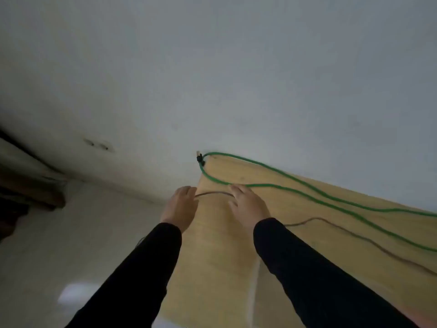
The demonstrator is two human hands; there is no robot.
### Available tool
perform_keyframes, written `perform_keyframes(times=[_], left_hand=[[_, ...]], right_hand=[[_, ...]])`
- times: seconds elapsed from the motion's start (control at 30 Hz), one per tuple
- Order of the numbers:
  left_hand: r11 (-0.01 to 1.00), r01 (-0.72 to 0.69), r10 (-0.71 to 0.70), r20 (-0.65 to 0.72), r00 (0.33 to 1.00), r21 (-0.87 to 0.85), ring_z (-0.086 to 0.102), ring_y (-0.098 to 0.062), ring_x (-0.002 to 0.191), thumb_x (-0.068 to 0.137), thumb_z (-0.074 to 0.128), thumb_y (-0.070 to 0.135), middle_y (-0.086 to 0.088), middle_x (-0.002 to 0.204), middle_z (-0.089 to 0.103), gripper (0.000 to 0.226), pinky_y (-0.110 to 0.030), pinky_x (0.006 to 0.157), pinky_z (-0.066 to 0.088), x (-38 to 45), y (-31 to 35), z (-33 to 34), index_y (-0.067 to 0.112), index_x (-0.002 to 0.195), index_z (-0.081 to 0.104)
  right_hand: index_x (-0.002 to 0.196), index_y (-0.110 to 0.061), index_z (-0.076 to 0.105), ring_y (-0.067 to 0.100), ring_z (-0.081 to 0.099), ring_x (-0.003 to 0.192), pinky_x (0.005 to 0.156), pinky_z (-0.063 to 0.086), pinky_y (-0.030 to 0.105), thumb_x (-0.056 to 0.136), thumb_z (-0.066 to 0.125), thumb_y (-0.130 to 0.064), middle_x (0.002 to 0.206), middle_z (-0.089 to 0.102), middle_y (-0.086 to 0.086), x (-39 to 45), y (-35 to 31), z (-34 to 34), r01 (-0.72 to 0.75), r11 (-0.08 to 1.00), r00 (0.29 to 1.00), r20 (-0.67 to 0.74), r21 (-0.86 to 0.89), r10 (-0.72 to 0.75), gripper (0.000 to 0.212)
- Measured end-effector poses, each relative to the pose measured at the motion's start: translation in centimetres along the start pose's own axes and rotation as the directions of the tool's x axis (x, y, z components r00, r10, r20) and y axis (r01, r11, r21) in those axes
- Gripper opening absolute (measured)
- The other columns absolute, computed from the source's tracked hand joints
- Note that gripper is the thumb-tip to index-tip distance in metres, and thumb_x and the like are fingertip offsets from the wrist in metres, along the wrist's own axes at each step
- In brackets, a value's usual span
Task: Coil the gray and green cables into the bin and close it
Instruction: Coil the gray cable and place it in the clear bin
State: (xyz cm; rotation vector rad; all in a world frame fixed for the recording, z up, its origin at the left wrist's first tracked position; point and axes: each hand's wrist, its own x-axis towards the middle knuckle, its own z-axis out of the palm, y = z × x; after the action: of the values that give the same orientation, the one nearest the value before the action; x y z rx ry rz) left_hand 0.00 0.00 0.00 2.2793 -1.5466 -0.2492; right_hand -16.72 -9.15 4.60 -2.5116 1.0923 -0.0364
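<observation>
Two hands, left hand (181,204) and right hand (248,204), pinch the gray cable (214,193) near the table's (212,268) far corner; I would gather even loops, clear of the green cable (307,185).

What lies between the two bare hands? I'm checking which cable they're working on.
In the head view, a short stretch of the thin gray cable spans from the left hand to the right hand, over the light wooden table.

Two cables (295,192), two hands (182,204), one table (212,256)
</observation>
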Motion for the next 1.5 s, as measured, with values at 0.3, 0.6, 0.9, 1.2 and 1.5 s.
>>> perform_keyframes(times=[0.3, 0.6, 0.9, 1.2, 1.5], left_hand=[[0.98, -0.09, 0.09, -0.011, 0.996, -0.18, 0.06, -0.033, 0.068, 0.084, 0.045, 0.02, -0.017, 0.073, 0.064, 0.026, -0.038, 0.056, 0.051, 3.7, -3.2, 2.0, 0.002, 0.076, 0.062], [0.752, -0.078, -0.051, -0.175, 0.983, -0.655, 0.053, -0.019, 0.067, 0.099, 0.034, 0.015, -0.007, 0.075, 0.059, 0.017, -0.021, 0.06, 0.046, 7.9, 1.7, -6.6, 0.012, 0.087, 0.046], [-0.093, 0.181, 0.048, 0.177, 0.983, -0.979, 0.029, -0.007, 0.046, 0.101, 0.029, 0.022, 0.005, 0.056, 0.028, 0.032, -0.023, 0.057, 0.035, 9.0, 13.9, -12.2, 0.015, 0.076, 0.047], [-0.554, 0.077, 0.175, -0.025, 0.984, -0.829, 0.035, -0.006, 0.049, 0.101, 0.03, 0.021, 0.009, 0.055, 0.037, 0.025, -0.017, 0.054, 0.036, 8.6, 28.3, -14.8, 0.017, 0.093, 0.053], [0.184, -0.168, 0.162, -0.138, 0.977, -0.969, 0.053, -0.011, 0.069, 0.102, 0.024, 0.012, 0.007, 0.073, 0.063, 0.03, -0.027, 0.071, 0.039, 6.4, 34.8, -8.9, 0.017, 0.092, 0.052]], right_hand=[[0.135, -0.016, 0.045, 0.027, 0.055, 0.089, 0.07, 0.042, 0.035, 0.097, 0.04, -0.013, 0.102, 0.058, 0.012, 4.3, -0.8, 2.8, 0.057, 0.996, 0.995, -0.089, 0.064, -0.052, 0.038], [0.133, -0.023, 0.046, 0.001, 0.048, 0.07, 0.066, 0.037, 0.008, 0.096, 0.044, -0.013, 0.079, 0.052, -0.005, 3.7, -0.2, -5.6, 0.134, 0.941, 0.901, -0.433, 0.31, 0.014, 0.039], [0.13, -0.02, 0.051, 0.014, 0.046, 0.063, 0.06, 0.038, 0.016, 0.095, 0.045, -0.014, 0.071, 0.049, -0.002, -0.3, 3.5, -14.9, 0.1, 0.979, 0.757, -0.652, 0.179, 0.041, 0.036], [0.129, -0.026, 0.048, 0.001, 0.042, 0.06, 0.058, 0.034, 0.022, 0.091, 0.026, -0.044, 0.069, 0.044, -0.014, -6.4, 9.6, -17.3, 0.174, 0.981, 0.848, -0.52, 0.085, -0.105, 0.048], [0.086, -0.012, 0.06, 0.018, 0.052, 0.065, 0.06, 0.045, 0.033, 0.094, 0.046, -0.026, 0.078, 0.059, -0.001, -13.6, 13.1, -24.0, 0.307, 0.951, 0.861, -0.417, -0.033, -0.292, 0.02]])
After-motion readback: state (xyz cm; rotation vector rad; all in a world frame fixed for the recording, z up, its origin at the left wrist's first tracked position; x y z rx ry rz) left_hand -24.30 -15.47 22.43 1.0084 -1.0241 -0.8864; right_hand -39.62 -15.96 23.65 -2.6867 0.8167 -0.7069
